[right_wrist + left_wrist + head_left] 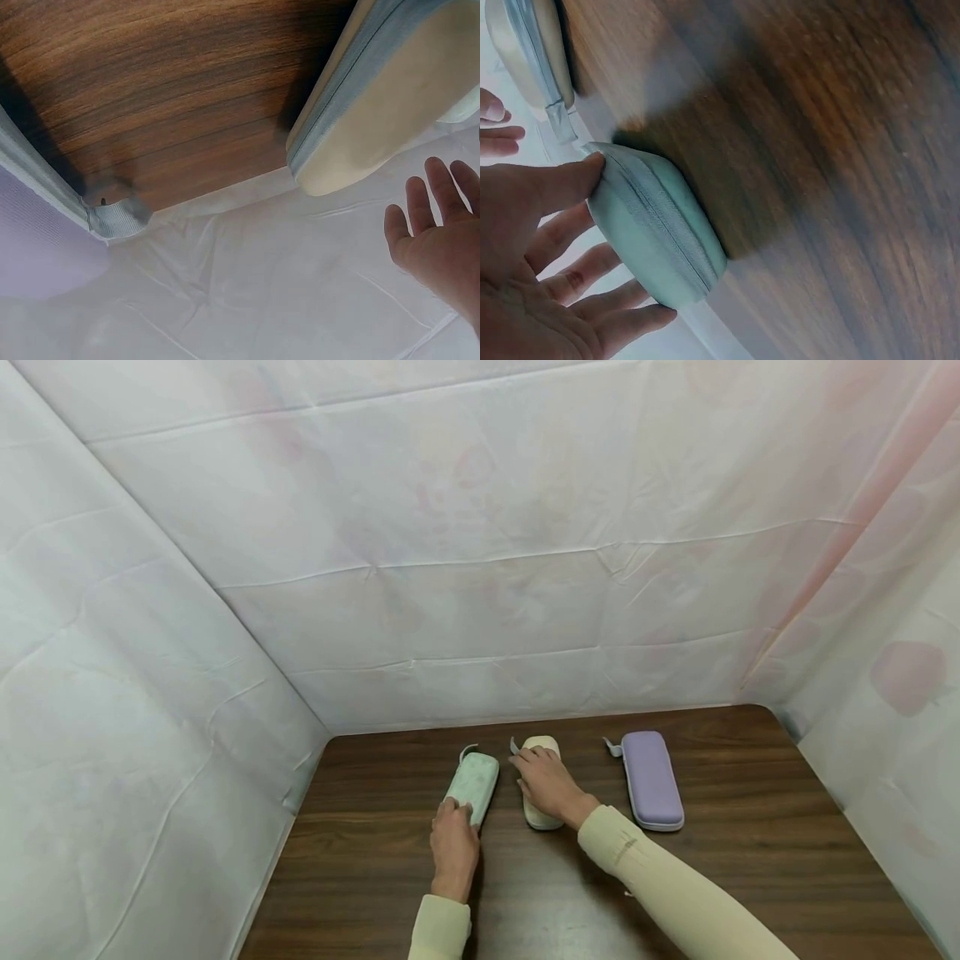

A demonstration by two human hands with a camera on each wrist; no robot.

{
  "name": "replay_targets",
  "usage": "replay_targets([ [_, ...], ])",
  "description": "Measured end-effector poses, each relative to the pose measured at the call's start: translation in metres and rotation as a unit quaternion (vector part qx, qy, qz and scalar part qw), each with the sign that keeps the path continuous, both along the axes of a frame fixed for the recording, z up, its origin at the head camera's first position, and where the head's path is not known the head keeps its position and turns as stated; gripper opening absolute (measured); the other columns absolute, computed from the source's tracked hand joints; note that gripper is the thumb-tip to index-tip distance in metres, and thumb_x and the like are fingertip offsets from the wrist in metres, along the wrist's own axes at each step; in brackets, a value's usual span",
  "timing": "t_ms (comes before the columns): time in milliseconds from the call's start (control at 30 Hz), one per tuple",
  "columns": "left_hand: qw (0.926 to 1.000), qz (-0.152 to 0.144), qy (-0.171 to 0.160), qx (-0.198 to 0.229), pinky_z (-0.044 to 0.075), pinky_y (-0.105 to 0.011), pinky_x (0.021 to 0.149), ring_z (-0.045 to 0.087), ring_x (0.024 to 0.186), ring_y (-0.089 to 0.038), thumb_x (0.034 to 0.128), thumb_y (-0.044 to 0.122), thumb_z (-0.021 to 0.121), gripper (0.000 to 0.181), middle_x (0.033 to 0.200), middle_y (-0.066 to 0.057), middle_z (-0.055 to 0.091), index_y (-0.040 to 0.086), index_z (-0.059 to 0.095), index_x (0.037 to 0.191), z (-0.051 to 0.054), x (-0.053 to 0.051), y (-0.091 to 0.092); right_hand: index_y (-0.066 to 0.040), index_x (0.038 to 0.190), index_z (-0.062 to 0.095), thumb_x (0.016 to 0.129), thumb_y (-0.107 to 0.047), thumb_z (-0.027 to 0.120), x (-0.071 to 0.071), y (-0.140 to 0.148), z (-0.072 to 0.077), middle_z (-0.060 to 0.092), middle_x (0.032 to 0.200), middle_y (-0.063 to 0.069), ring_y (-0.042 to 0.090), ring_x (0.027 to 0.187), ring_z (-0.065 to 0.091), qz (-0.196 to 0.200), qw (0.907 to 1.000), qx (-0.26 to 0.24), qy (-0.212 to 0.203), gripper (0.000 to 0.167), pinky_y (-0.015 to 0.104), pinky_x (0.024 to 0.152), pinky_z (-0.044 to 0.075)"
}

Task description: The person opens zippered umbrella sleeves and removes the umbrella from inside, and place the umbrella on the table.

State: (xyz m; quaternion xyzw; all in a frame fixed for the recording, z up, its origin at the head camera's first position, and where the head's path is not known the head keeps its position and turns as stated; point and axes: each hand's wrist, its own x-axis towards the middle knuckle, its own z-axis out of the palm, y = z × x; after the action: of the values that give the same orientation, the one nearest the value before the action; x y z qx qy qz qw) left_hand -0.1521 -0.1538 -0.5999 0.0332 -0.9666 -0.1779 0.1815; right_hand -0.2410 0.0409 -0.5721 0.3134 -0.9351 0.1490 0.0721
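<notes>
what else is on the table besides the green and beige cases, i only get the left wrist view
Observer: A purple case lies to the right of the beige case, with a strap at its far end.
Operator: ok and whose fingers are those at my left edge
Observer: They belong to the right hand; the head view shows it over the beige case, though I can't tell whether it touches.

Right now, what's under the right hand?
The cream case: in the head view, its far and near ends show past the right hand, which covers its middle. I can't tell if they touch.
</notes>
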Motion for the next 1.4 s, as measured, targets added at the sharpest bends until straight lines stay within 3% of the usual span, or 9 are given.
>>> replay_targets([
  [367,1.0000,-0.001,-0.005,0.007,0.059,-0.058,0.072,0.065,0.094,-0.038,0.0732,-0.008,0.091,0.028,0.099,-0.014,0.063,-0.001,0.080,0.098,0.000,0.002,0.001,-0.007,0.138,0.065,0.104,-0.010,0.068,-0.002,-0.002,0.002,0.065,0.137,0.011,0.032,0.125,0.060,0.011,0.9998,0.013,-0.005,0.035,0.051,0.109,0.047],
  [633,0.9991,-0.025,0.029,-0.019,0.057,-0.061,0.075,0.066,0.090,-0.041,0.0668,-0.017,0.088,0.037,0.094,-0.016,0.060,-0.001,0.068,0.093,0.001,0.004,-0.001,-0.007,0.138,0.065,0.103,-0.010,0.069,-0.004,-0.002,0.001,0.064,0.137,0.011,0.032,0.125,0.059,0.014,0.9997,0.017,-0.010,0.036,0.051,0.109,0.046],
  [900,0.9995,-0.027,0.017,-0.002,0.051,-0.074,0.093,0.065,0.113,-0.052,0.0757,-0.019,0.081,0.046,0.107,-0.022,0.061,-0.003,0.075,0.118,-0.001,0.005,0.001,-0.006,0.138,0.065,0.103,-0.009,0.069,-0.007,-0.002,-0.001,0.064,0.138,0.012,0.033,0.126,0.059,0.019,0.9996,0.013,-0.014,0.036,0.052,0.110,0.046],
  [1200,0.9997,-0.023,-0.002,-0.003,0.051,-0.072,0.095,0.064,0.114,-0.052,0.0826,-0.014,0.078,0.033,0.101,-0.019,0.061,-0.002,0.080,0.114,0.005,0.005,0.000,-0.006,0.138,0.066,0.104,-0.009,0.067,-0.012,-0.001,0.000,0.065,0.137,0.013,0.033,0.127,0.058,0.022,0.9994,0.012,-0.022,0.034,0.052,0.111,0.045],
  [1400,0.9997,-0.023,-0.006,-0.003,0.051,-0.072,0.097,0.064,0.117,-0.052,0.0802,-0.013,0.081,0.034,0.101,-0.018,0.061,-0.002,0.081,0.112,0.008,0.006,-0.001,-0.005,0.137,0.066,0.103,-0.008,0.069,-0.012,-0.001,0.002,0.065,0.135,0.013,0.034,0.126,0.059,0.024,0.9993,0.011,-0.026,0.034,0.054,0.110,0.046],
])
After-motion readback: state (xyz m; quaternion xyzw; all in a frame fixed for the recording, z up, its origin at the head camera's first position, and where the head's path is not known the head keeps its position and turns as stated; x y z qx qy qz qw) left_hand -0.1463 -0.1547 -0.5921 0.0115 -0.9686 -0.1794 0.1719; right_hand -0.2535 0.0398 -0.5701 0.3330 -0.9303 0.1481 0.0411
